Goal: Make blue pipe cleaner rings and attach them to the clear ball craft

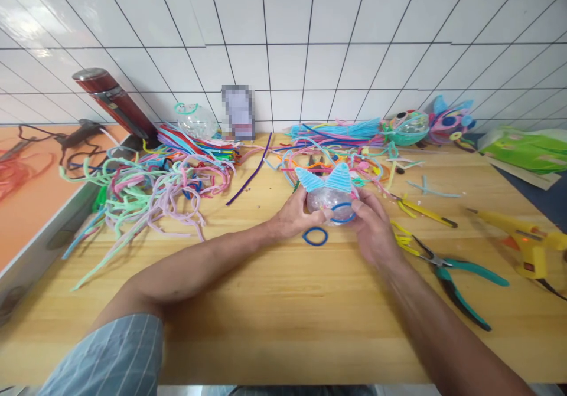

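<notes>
Between my two hands is a clear ball point(326, 200) with two light blue pipe-cleaner ears point(339, 179) on its top. My left hand point(297, 213) grips the ball's left side, its thumb across the front. On the other side, my right hand point(371, 222) holds the ball and presses a dark blue pipe-cleaner ring point(342, 220) against its front with the thumb. A second blue pipe-cleaner ring point(315, 244) lies on the wooden table just below the ball. The fingers behind the ball are mostly hidden.
Green-handled pliers point(443, 262) and a yellow glue gun point(522, 236) lie at right. Tangled pipe cleaners point(163, 192) spread at left. Pipe-cleaner bundles point(336, 131) and decorated balls point(407, 129) line the tiled wall. A red-brown flask point(116, 105) leans at back left.
</notes>
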Motion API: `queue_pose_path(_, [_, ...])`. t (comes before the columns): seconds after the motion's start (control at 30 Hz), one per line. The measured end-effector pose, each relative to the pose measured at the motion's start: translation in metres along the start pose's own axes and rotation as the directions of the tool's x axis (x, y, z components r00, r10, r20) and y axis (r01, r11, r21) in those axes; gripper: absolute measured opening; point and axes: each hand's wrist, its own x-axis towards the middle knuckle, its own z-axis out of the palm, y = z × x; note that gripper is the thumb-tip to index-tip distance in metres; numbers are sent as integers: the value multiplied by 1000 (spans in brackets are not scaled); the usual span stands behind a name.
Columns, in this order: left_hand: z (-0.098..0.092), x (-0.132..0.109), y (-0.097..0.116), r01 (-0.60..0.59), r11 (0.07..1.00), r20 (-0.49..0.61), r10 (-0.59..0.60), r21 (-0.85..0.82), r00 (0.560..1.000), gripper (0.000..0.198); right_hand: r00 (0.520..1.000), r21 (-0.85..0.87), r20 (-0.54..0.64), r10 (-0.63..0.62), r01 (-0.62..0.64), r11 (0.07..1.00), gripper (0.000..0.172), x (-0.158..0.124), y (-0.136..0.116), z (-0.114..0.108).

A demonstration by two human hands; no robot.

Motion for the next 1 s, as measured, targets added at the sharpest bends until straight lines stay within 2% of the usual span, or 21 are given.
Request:
queue_pose_path(0.37, [2, 1, 3, -12, 999, -29, 13, 36, 999, 82, 999, -69, -13, -33, 32, 997, 45, -1, 0, 2])
queue_pose_path(0.47, [0, 2, 2, 25, 999, -29, -26, -24, 999, 83, 998, -21, -44, -43, 42, 999, 48, -1, -2, 3])
queue_pose_path(0.57, [-2, 6, 1, 44, 995, -40, -48, -92, 998, 79, 977, -27, -73, -201, 199, 980, 40, -2, -8, 4])
queue_pose_path(0.63, [-2, 8, 2, 42, 992, -41, -47, -116, 998, 76, 929, -104, -75, -363, 355, 929, 28, -5, -13, 5])
queue_pose_path(0.7, [-2, 9, 4, 44, 990, -27, -48, -133, 998, 75, 880, -211, -46, -472, 454, 866, 17, -7, -17, 6])
queue_pose_path(0.83, [0, 9, 7, 37, 987, 7, -36, -158, 999, 75, 860, -353, 39, -509, 489, 798, 11, -8, -17, 5])
queue_pose_path(1.0, [0, 7, 5, 55, 987, -11, -57, -152, 998, 76, 854, -406, 81, -513, 499, 766, 14, -3, -7, -3])
